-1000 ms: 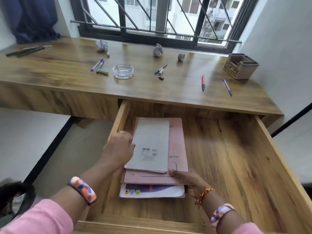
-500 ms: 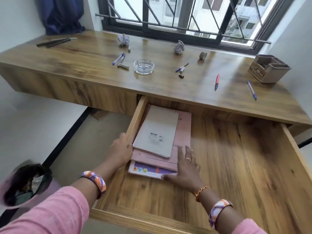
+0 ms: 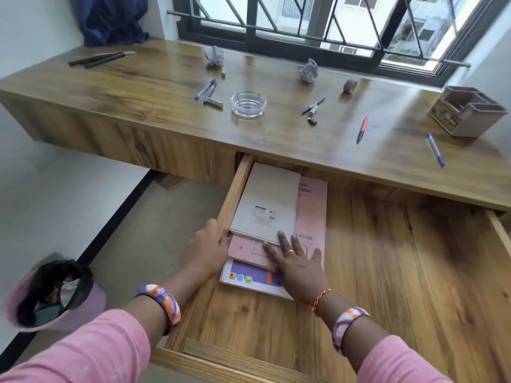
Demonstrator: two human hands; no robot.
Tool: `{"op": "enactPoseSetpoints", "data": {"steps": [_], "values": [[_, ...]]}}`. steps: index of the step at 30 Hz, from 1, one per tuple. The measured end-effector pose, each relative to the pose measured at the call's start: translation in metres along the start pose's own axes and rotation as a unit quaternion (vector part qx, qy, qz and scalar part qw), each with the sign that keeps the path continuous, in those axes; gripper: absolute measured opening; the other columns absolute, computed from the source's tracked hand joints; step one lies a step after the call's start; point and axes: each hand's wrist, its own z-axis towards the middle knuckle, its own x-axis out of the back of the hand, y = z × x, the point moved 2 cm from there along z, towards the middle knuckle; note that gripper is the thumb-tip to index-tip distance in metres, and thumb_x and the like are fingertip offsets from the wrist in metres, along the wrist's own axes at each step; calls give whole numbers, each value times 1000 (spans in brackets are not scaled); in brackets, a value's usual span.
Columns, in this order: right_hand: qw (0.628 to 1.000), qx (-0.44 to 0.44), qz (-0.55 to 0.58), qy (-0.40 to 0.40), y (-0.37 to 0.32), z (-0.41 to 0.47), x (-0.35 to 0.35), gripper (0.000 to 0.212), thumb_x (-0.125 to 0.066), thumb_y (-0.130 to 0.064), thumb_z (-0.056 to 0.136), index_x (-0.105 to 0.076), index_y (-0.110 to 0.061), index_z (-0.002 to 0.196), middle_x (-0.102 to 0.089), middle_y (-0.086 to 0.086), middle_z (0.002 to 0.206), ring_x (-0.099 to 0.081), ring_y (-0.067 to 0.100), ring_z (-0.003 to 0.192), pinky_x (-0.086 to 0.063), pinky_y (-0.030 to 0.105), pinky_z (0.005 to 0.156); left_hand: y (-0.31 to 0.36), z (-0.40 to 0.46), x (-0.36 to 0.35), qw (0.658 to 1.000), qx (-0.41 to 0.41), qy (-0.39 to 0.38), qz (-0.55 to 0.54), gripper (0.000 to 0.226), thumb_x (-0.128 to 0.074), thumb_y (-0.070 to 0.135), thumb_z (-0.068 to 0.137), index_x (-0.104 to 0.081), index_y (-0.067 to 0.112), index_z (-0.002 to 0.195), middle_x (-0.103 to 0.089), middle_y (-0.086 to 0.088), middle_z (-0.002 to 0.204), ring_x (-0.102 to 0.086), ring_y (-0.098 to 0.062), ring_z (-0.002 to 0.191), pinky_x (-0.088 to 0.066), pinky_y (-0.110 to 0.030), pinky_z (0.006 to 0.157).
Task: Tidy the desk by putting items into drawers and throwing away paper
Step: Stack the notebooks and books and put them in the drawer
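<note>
A wide wooden drawer (image 3: 387, 272) stands pulled out under the desk (image 3: 138, 87). In its left corner lies a stack of books: a grey spiral notepad (image 3: 266, 203) on a pink record book (image 3: 312, 214) on a white and purple book (image 3: 249, 279). My right hand (image 3: 296, 261) lies flat on the stack with fingers spread. My left hand (image 3: 206, 248) rests on the drawer's left wall beside the stack. Two crumpled paper balls (image 3: 214, 55) (image 3: 309, 70) and several pens (image 3: 206, 89) (image 3: 362, 128) (image 3: 435, 149) lie on the desk.
A glass ashtray (image 3: 249, 104), a tape roll (image 3: 350, 85) and a beige desk organiser (image 3: 467, 110) stand on the desk. Dark tools (image 3: 102, 58) lie at its far left. A pink bin (image 3: 55, 297) with a black liner sits on the floor to the left.
The stack of books has slid to the drawer's left wall. My right hand moved from its lower edge onto its top, flat. My left hand shifted onto the drawer's side wall.
</note>
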Motion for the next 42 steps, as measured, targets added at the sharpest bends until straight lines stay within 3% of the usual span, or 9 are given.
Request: {"op": "enactPoseSetpoints", "data": {"steps": [8,15,21,29,33,37,39,40,42], "values": [[995,89,-42,1,-4,5,6,78,-32,6,89,1,-34,148,9,2,159,1,51,140,-15,56,112,2,4,-1,1000,-6,0,-6,13,-45,22,92,-39,11,97,-60,-14,98,-59,-35,88,-52,-45,77],[995,100,-21,6,-7,-1,4,85,-31,15,85,-1,-34,148,7,5,158,10,53,138,12,46,112,0,0,-3,1000,-9,8,-13,14,-46,23,93,-40,13,101,-62,-12,99,-61,-31,87,-53,-44,75],[998,66,-15,7,-9,-2,8,80,-33,7,90,-4,-43,146,9,-5,158,9,47,141,-10,69,107,3,-1,-2,1000,-16,20,1,14,-44,24,95,-38,12,102,-61,-13,104,-55,-26,82,-48,-37,69],[997,58,9,-47,-8,1,17,74,-37,2,93,-12,-45,144,5,-12,158,4,42,143,-17,75,101,6,-1,-1,998,-11,35,58,17,-43,26,95,-41,12,105,-62,-10,99,-59,-25,81,-52,-37,69],[992,73,77,-69,-3,-13,27,57,-47,-9,92,-35,-36,141,-16,-7,157,-14,32,142,-32,56,106,13,-5,3,994,-18,65,91,24,-49,21,92,-45,9,112,-61,-10,105,-60,-26,92,-52,-37,74],[979,81,132,-130,1,-40,37,52,-58,-17,88,-45,-23,137,-45,4,144,-41,25,131,-36,35,106,20,-17,1,953,-200,160,159,50,-68,16,74,-55,5,122,-58,-14,124,-51,-34,120,-40,-45,97],[974,68,131,-173,11,-56,45,52,-61,-19,87,-46,-22,137,-50,6,140,-45,23,127,-37,31,102,46,-50,1,957,-272,2,103,42,-59,33,82,-56,18,122,-56,2,125,-46,-19,124,-31,-27,95],[971,58,128,-191,18,-62,49,52,-62,-19,86,-48,-22,136,-51,5,139,-47,23,126,-38,31,101,58,-70,-4,943,-286,-147,91,40,-56,40,86,-57,22,121,-55,8,123,-47,-10,119,-31,-19,89],[965,27,129,-225,33,-73,51,51,-65,-17,84,-51,-19,132,-53,3,137,-50,21,125,-41,34,103,84,-109,-17,854,-291,-422,83,43,-61,48,82,-62,20,114,-61,8,112,-53,-4,104,-40,-18,85]]}}
